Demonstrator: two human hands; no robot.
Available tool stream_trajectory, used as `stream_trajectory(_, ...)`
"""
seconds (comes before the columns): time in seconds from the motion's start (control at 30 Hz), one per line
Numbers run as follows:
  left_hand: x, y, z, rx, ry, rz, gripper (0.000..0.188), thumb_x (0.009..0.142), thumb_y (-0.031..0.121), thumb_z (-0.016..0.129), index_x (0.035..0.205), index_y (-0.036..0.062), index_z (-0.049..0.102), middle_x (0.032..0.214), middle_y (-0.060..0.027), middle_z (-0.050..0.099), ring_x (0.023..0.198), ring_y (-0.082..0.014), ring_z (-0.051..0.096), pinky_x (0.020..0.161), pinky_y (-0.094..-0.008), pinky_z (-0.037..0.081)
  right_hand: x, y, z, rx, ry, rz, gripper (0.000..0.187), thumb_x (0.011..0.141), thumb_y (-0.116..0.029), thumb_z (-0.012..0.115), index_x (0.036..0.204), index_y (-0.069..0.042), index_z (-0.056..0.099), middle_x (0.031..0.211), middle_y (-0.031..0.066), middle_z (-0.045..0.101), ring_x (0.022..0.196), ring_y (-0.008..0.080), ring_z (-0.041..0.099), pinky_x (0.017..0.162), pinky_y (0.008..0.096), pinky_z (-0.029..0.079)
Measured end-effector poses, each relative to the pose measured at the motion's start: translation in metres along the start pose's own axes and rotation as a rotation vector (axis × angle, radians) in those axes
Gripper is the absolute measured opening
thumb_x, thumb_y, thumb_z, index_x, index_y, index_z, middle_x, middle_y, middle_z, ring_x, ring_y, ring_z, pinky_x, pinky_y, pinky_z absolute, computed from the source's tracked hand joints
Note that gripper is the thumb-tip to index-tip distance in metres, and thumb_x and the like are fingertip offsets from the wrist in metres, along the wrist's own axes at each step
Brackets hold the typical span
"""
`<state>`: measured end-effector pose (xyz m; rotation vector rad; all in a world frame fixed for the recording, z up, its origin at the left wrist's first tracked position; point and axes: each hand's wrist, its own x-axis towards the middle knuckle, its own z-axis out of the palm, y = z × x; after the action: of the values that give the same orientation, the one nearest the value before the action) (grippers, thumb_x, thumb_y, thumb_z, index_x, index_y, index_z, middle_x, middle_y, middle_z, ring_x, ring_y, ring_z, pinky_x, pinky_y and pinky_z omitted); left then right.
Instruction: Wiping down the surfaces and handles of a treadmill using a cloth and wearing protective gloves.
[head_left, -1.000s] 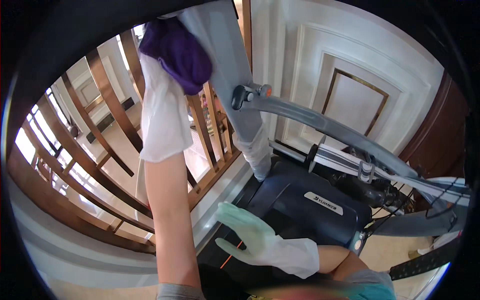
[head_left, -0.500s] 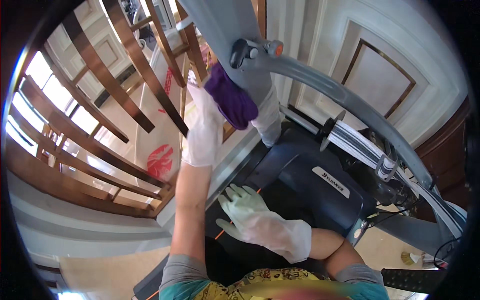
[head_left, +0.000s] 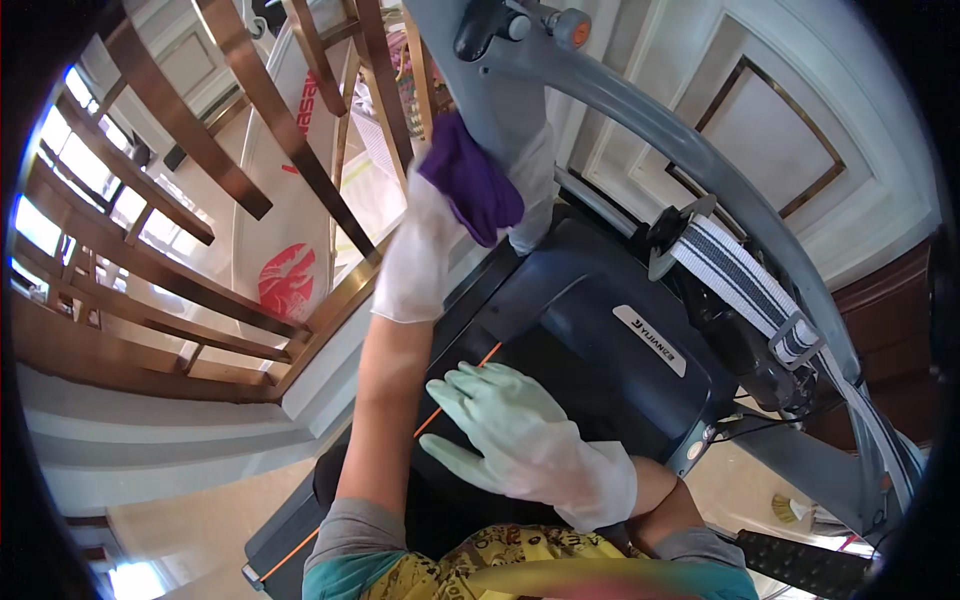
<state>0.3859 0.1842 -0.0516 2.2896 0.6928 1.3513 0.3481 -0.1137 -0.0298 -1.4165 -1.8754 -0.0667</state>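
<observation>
Directions read as on a clock face centred on the purple cloth (head_left: 470, 180), with 12 o'clock toward the top of the head view. The cloth is bunched over the gloved left hand (head_left: 430, 215) and lies at the lower part of the gray post (head_left: 475, 85), which rises toward 12 o'clock. The contact face is hidden. The left hand's fingers are under the cloth, so how far they are closed cannot be told. The bare left forearm (head_left: 392, 375) extends toward 7 o'clock. Clear plastic wrap (head_left: 538, 185) covers the foot of the post at 3 o'clock.

The gloved right hand (head_left: 500, 415) is at 6 o'clock, back upward, fingers extended and close together, thumb apart. It grasps nothing. It is over the black belt (head_left: 600, 385) of the treadmill, beside an orange line (head_left: 427, 422); whether it touches the belt cannot be told.

The treadmill's dark cover (head_left: 590, 280) is at 4 o'clock. A round knob (head_left: 573, 29) with an orange centre is at 1 o'clock. A gray curved bar (head_left: 660, 105) runs from the post toward 4 o'clock, above a striped strap (head_left: 740, 283). A brown railing (head_left: 250, 75) stands at 10 o'clock. A white panel (head_left: 765, 135) with a gold-coloured frame is at 3 o'clock.
</observation>
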Motion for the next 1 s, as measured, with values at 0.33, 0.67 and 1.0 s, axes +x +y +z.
stream_trajectory(0.33, -0.024, -0.025, 0.033, -0.01, -0.108, -0.103, 0.035, 0.089, 0.014, 0.062, 0.124, 0.0112, 0.066, 0.112, -0.0128, 0.069, 0.105, -0.0298, 0.066, 0.094, -0.0379, 0.051, -0.004, -0.007, -0.002, 0.07, 0.037, 0.111, 0.041, 0.08, -0.018, 0.084, 0.115, -0.001, 0.071, 0.109, 0.012, 0.072, 0.101, 0.0263, 0.07, 0.089, 0.0386, 0.057)
stream_trajectory(0.67, 0.036, 0.013, -0.13, 0.033, 0.164, 0.08, 0.036, 0.087, 0.011, 0.063, 0.122, 0.013, 0.067, 0.111, -0.0129, 0.069, 0.104, -0.0305, 0.066, 0.094, -0.0379, 0.052, 0.016, 0.181, 0.035, -0.074, 0.416, 0.67, 0.068, 0.081, -0.03, 0.082, 0.137, -0.003, 0.055, 0.121, 0.0192, 0.066, 0.112, 0.0307, 0.064, 0.098, 0.0402, 0.05)
stream_trajectory(1.0, -0.029, 0.008, -0.177, 0.449, 0.111, 0.441, 0.04, 0.092, 0.006, 0.064, 0.132, 0.007, 0.061, 0.121, -0.0103, 0.068, 0.112, -0.0291, 0.064, 0.098, -0.039, 0.05, 0.179, 0.173, 0.067, 0.161, 0.637, 0.584, 0.067, 0.081, -0.029, 0.081, 0.131, 0.005, 0.052, 0.118, 0.0195, 0.065, 0.113, 0.0315, 0.063, 0.1, 0.0392, 0.048)
